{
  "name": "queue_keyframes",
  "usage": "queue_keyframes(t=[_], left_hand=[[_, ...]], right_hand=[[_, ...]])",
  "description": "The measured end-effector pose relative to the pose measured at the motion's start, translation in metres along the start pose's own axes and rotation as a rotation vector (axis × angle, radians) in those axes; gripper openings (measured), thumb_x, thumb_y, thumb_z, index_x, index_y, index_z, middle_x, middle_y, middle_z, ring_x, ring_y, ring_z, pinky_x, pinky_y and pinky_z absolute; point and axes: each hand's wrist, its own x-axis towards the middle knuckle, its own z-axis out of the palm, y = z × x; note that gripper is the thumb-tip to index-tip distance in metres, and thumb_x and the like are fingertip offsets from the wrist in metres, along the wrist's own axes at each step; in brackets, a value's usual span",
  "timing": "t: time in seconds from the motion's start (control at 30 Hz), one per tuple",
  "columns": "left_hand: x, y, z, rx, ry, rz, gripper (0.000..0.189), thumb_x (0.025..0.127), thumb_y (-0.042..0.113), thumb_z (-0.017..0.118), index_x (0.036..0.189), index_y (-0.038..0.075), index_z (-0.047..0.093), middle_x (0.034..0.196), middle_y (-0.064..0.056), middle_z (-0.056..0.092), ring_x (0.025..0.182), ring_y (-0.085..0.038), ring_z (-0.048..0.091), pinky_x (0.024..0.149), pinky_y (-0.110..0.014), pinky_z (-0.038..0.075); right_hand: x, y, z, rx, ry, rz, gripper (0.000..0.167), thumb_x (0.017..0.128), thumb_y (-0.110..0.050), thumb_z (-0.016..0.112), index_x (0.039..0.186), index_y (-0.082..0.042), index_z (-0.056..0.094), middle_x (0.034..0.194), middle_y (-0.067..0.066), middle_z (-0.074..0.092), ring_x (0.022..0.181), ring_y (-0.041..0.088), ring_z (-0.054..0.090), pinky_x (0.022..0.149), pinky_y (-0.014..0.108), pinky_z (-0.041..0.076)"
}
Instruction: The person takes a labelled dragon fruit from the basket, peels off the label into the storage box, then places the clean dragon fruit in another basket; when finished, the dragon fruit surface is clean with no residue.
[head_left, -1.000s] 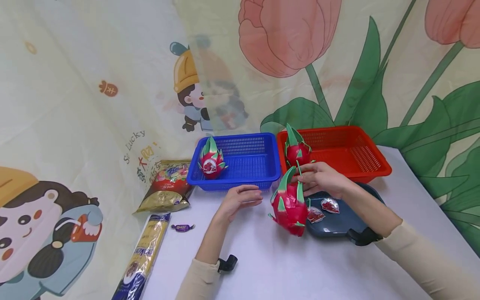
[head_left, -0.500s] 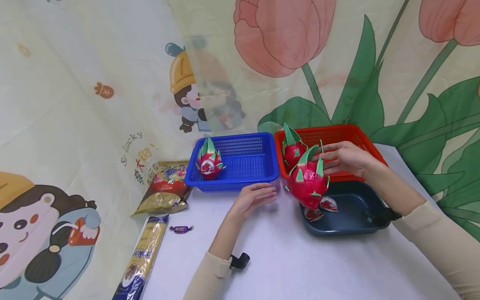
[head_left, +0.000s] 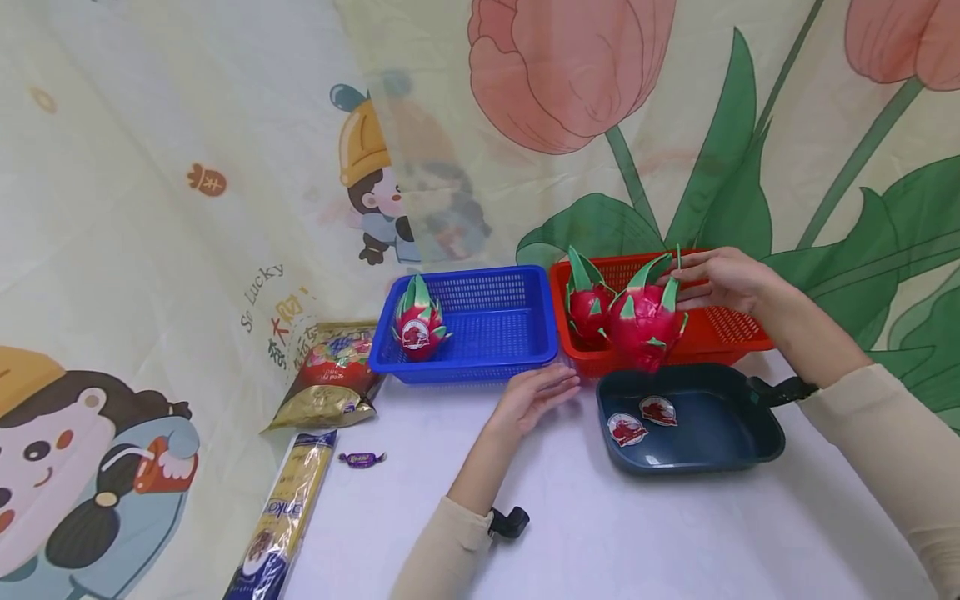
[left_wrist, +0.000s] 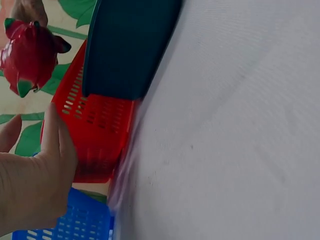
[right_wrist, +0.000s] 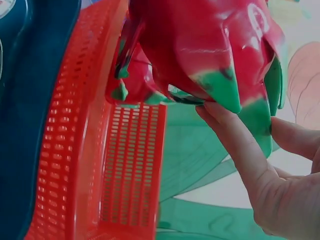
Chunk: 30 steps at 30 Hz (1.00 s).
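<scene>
My right hand (head_left: 723,279) pinches a dragon fruit (head_left: 645,325) by its green leaf tips, over the front of the red basket (head_left: 738,333). Thumb and fingers meet at the leaves in the right wrist view, where the fruit (right_wrist: 210,35) hangs above the basket rim. A smaller dragon fruit (head_left: 587,310) sits in the basket's left end, beside the held one. My left hand (head_left: 536,396) is near the table by the two baskets' front corners. Its fingers are extended with nothing in them, as the left wrist view shows the hand (left_wrist: 35,180) apart from the fruit.
A blue basket (head_left: 517,354) with a dragon fruit (head_left: 417,329) stands left of the red one. In front of the red basket is a dark tray (head_left: 720,429) with two stickers (head_left: 627,429). A snack bag (head_left: 333,375), a long packet (head_left: 288,508) and a wrapped candy (head_left: 362,459) lie left.
My right hand has lifted the dragon fruit from beside the dark tray up and away to over the red basket. The left hand has shifted right along the table.
</scene>
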Motion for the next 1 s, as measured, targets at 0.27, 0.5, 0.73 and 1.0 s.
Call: queue_keyframes(t=[0.27,0.5,0.73,1.0], left_hand=[[0.009,-0.005,0.008,-0.071,0.066,-0.01,0.022,0.101,0.002,0.065,0.12,-0.008,0.07,0.111,-0.019,0.076,0.106,-0.032,0.075,0.105,-0.052,0.051],[0.016,-0.01,0.014,-0.126,0.095,0.004,0.013,0.1,0.0,0.066,0.112,-0.003,0.069,0.108,-0.018,0.077,0.1,-0.032,0.076,0.099,-0.051,0.055],[0.02,-0.011,0.019,-0.206,0.125,-0.019,0.021,0.099,-0.001,0.067,0.12,-0.002,0.063,0.111,-0.018,0.073,0.103,-0.033,0.074,0.098,-0.052,0.055],[0.024,-0.013,0.019,-0.241,0.144,-0.001,0.021,0.097,-0.004,0.067,0.118,-0.003,0.068,0.125,-0.023,0.07,0.117,-0.041,0.07,0.097,-0.051,0.057]], right_hand=[[0.016,-0.003,-0.016,-0.028,0.024,0.012,0.044,0.11,-0.016,0.054,0.145,0.007,0.042,0.1,-0.005,0.075,0.088,0.017,0.076,0.086,0.042,0.064],[0.029,-0.005,-0.031,-0.049,0.085,0.033,0.023,0.109,-0.014,0.054,0.128,-0.003,0.06,0.093,-0.006,0.074,0.084,0.016,0.075,0.085,0.042,0.064],[0.043,-0.001,-0.039,-0.108,0.181,0.03,0.033,0.11,-0.016,0.051,0.135,0.005,0.05,0.092,-0.009,0.065,0.079,0.01,0.072,0.084,0.041,0.065],[0.057,0.012,-0.042,-0.118,0.228,0.016,0.028,0.11,-0.011,0.046,0.13,0.008,0.049,0.113,0.01,0.059,0.081,0.014,0.068,0.083,0.04,0.065]])
